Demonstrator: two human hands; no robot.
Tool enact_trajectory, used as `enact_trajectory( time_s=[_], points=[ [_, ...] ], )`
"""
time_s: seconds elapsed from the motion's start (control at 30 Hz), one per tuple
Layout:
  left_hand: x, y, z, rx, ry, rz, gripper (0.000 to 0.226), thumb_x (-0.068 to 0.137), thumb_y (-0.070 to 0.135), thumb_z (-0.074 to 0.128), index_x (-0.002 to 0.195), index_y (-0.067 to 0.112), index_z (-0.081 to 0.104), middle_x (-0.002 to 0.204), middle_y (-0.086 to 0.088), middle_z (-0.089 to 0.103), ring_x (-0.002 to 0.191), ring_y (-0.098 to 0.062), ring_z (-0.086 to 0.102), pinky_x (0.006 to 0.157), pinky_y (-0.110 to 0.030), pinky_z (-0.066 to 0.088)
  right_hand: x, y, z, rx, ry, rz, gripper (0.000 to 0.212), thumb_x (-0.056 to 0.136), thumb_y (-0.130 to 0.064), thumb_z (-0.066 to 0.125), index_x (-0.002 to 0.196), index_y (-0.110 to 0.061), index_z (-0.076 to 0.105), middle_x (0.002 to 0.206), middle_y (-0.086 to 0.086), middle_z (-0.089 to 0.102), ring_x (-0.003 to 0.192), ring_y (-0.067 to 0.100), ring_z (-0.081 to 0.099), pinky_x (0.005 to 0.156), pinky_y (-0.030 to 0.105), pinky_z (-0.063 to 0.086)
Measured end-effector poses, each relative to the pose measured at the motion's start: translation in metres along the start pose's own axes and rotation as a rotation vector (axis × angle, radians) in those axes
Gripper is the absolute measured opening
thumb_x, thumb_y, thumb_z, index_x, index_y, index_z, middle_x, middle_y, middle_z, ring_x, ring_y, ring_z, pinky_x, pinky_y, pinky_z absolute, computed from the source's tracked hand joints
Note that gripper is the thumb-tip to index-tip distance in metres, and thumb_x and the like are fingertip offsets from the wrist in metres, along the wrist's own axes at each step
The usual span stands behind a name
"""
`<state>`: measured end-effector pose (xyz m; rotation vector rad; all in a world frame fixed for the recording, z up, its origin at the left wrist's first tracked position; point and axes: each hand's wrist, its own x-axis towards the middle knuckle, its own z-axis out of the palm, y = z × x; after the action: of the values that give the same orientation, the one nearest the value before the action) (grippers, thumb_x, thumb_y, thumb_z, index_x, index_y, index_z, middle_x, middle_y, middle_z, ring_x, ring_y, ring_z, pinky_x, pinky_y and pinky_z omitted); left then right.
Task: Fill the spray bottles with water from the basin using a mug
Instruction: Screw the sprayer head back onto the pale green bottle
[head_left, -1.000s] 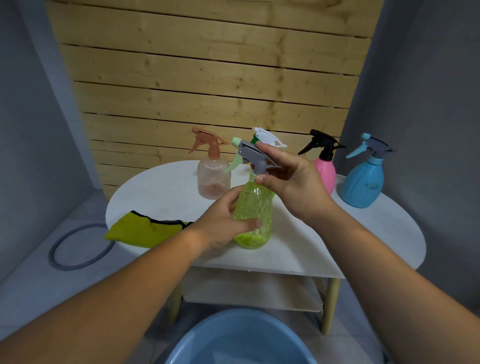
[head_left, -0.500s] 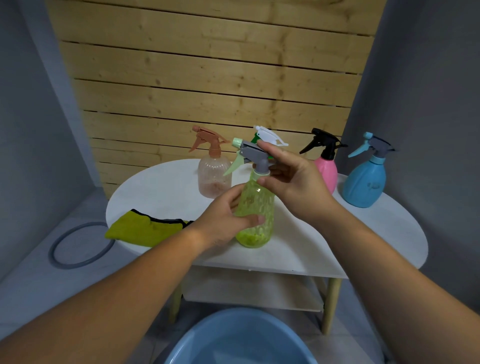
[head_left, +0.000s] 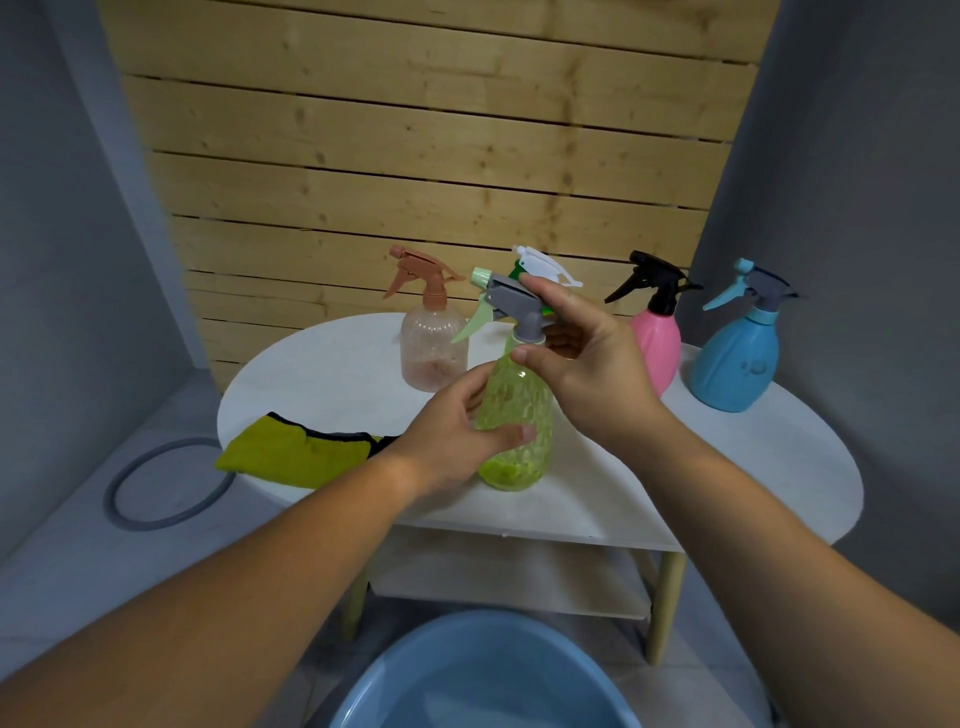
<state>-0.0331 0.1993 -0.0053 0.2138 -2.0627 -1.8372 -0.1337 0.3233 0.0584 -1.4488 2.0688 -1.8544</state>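
A translucent green spray bottle (head_left: 514, 410) stands near the front of the white oval table (head_left: 753, 467). My left hand (head_left: 452, 441) grips its body from the left. My right hand (head_left: 582, 358) holds its grey trigger head (head_left: 511, 304) at the neck, thumb against the collar. Behind it stand a peach bottle (head_left: 434, 343), a pink bottle with a black head (head_left: 655, 332) and a blue bottle (head_left: 737, 358). A white trigger head (head_left: 543, 265) of another bottle shows behind my right hand. The blue basin (head_left: 483, 675) sits on the floor below. No mug is in view.
A yellow cloth with a black edge (head_left: 296, 449) lies on the table's left side. A grey ring (head_left: 161, 486) lies on the floor to the left. Under the table top is a lower shelf (head_left: 509, 582). A wooden slat wall stands behind.
My right hand has shifted its hold on the grey trigger head, and the head has turned slightly. My left hand keeps its hold on the green bottle, which stays in place.
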Motion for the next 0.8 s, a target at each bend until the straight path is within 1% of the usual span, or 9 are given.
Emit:
enact_trajectory(
  time_s=[0.07, 0.13, 0.23, 0.3, 0.4, 0.53, 0.67, 0.73, 0.8],
  points=[
    [-0.001, 0.000, 0.000, 0.003, 0.003, 0.002, 0.061, 0.084, -0.001, 0.080, 0.135, 0.023, 0.057, 0.122, 0.009, 0.072, 0.114, -0.003, 0.068, 0.094, -0.020, 0.054, 0.000, 0.001, 0.001, 0.008, -0.007, 0.002, 0.064, 0.081, 0.000, 0.076, 0.128, -0.040, 0.057, 0.117, 0.002, 0.069, 0.101, 0.025, 0.066, 0.094, 0.046, 0.054],
    [-0.001, 0.000, 0.000, 0.006, 0.001, 0.000, 0.061, 0.084, 0.000, 0.080, 0.135, 0.023, 0.058, 0.120, 0.011, 0.072, 0.113, -0.001, 0.068, 0.090, -0.018, 0.054, -0.002, 0.002, -0.002, 0.031, -0.031, 0.004, 0.063, 0.084, 0.001, 0.074, 0.131, -0.037, 0.056, 0.117, 0.004, 0.070, 0.103, 0.026, 0.067, 0.097, 0.045, 0.054],
    [-0.001, 0.000, 0.000, 0.004, 0.000, 0.003, 0.061, 0.083, 0.000, 0.081, 0.136, 0.021, 0.058, 0.121, 0.009, 0.072, 0.113, -0.002, 0.068, 0.090, -0.019, 0.054, -0.004, 0.003, -0.007, 0.036, -0.087, 0.003, 0.063, 0.088, 0.004, 0.068, 0.136, -0.033, 0.052, 0.121, -0.004, 0.068, 0.105, 0.011, 0.066, 0.098, 0.030, 0.053],
    [-0.001, -0.001, 0.000, 0.019, 0.009, 0.013, 0.061, 0.082, 0.001, 0.082, 0.136, 0.020, 0.058, 0.123, 0.005, 0.072, 0.114, -0.004, 0.067, 0.094, -0.022, 0.054, -0.003, 0.003, -0.009, 0.044, -0.103, 0.017, 0.065, 0.088, 0.007, 0.066, 0.136, -0.035, 0.052, 0.122, -0.005, 0.067, 0.105, 0.008, 0.066, 0.096, 0.026, 0.053],
    [-0.002, -0.003, 0.003, 0.033, 0.038, 0.038, 0.059, 0.083, 0.005, 0.083, 0.133, 0.025, 0.060, 0.124, 0.003, 0.071, 0.116, -0.005, 0.066, 0.098, -0.026, 0.054, -0.001, 0.004, -0.006, 0.053, -0.073, 0.014, 0.066, 0.086, 0.009, 0.066, 0.131, -0.039, 0.054, 0.116, -0.007, 0.068, 0.098, 0.009, 0.065, 0.094, 0.030, 0.055],
    [-0.003, -0.005, 0.004, 0.065, 0.090, 0.078, 0.058, 0.082, 0.011, 0.086, 0.132, 0.026, 0.062, 0.121, 0.008, 0.072, 0.115, -0.002, 0.066, 0.094, -0.018, 0.053, -0.002, 0.009, 0.005, 0.034, 0.002, -0.012, 0.065, 0.086, 0.005, 0.068, 0.132, -0.040, 0.056, 0.118, -0.004, 0.069, 0.102, 0.015, 0.066, 0.099, 0.035, 0.053],
    [-0.003, -0.004, 0.006, 0.093, 0.110, 0.094, 0.058, 0.080, 0.012, 0.087, 0.131, 0.025, 0.062, 0.120, 0.010, 0.072, 0.114, 0.000, 0.066, 0.095, -0.018, 0.053, -0.002, 0.011, 0.003, 0.012, 0.008, 0.001, 0.064, 0.086, 0.001, 0.070, 0.136, -0.037, 0.056, 0.117, -0.006, 0.069, 0.102, 0.015, 0.066, 0.098, 0.037, 0.054],
    [-0.003, -0.003, 0.006, 0.095, 0.112, 0.077, 0.059, 0.079, 0.012, 0.087, 0.130, 0.027, 0.061, 0.119, 0.012, 0.072, 0.112, 0.002, 0.066, 0.095, -0.018, 0.053, -0.003, 0.011, 0.002, 0.009, -0.015, -0.001, 0.066, 0.087, 0.000, 0.070, 0.139, -0.037, 0.052, 0.120, -0.005, 0.069, 0.105, 0.016, 0.066, 0.099, 0.039, 0.053],
    [-0.002, -0.003, 0.005, 0.089, 0.086, 0.048, 0.062, 0.079, 0.011, 0.087, 0.132, 0.028, 0.059, 0.119, 0.012, 0.071, 0.110, 0.003, 0.067, 0.092, -0.017, 0.054, -0.006, 0.011, 0.000, -0.028, -0.024, -0.005, 0.072, 0.087, -0.005, 0.072, 0.143, -0.041, 0.044, 0.120, -0.008, 0.067, 0.105, 0.010, 0.066, 0.098, 0.035, 0.054]
  ],
)
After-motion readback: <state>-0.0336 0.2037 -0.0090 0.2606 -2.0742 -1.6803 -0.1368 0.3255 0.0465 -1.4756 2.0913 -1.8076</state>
